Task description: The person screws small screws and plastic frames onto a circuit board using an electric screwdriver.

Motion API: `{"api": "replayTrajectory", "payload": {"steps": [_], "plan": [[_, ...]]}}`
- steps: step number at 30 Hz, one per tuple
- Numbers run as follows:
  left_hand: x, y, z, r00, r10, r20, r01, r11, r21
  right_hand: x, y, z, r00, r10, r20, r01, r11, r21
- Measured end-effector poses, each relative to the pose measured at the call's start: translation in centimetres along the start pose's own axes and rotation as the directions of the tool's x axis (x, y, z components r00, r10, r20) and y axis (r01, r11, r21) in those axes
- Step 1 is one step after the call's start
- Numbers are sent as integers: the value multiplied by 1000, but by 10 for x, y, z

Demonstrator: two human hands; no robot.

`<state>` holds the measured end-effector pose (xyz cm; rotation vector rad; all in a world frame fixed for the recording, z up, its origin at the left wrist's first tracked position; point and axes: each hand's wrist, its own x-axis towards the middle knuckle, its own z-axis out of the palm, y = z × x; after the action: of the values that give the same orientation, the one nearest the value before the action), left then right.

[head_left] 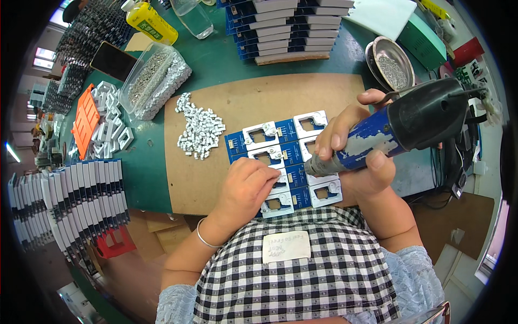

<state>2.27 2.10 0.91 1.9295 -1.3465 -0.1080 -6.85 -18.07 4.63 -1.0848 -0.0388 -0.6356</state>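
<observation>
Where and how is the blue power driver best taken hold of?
The blue power driver is probably best gripped around its round barrel, from the person's right: it narrows to a metal nose pointed left toward the boards, while its bulkier black end sits up and right. The right hand holds it so.

Scuffed blue-black power driver (402,123), tilted over flat blue boards (294,153) with white frames (268,129)

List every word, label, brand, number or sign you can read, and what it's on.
Yellow bottle: green lettering, wording withheld.
Pale patch on the checked apron: handwritten-looking lettering, partly faint, wording withheld.
Blue boards: white markings, too small to read.
Power tool: no lettering I can make out.
</observation>
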Motion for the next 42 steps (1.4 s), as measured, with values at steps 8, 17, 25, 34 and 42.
{"api": "replayTrajectory", "payload": {"steps": [8, 17, 25, 34, 42], "plan": [[7, 11, -4, 997, -2, 81, -7, 994, 108, -4, -2, 4, 1000, 27, 0, -27, 999, -19], [15, 21, -10, 963, -13, 271, -81, 940, 331, -2, -3, 8, 997, 34, 73, -39, 996, 75], [9, -4, -3, 993, 55, 109, -67, 992, 110, -1, 2, 12, 990, 13, 138, -31, 991, 134], [0, -16, 6, 997, 16, -76, -20, 999, -50, 1, -7, 27, 966, 46, 256, -21, 995, -97], [0, -17, 7, 995, 45, -87, -53, 994, -91, 2, -11, 28, 935, 109, 338, -30, 973, -231]]}}
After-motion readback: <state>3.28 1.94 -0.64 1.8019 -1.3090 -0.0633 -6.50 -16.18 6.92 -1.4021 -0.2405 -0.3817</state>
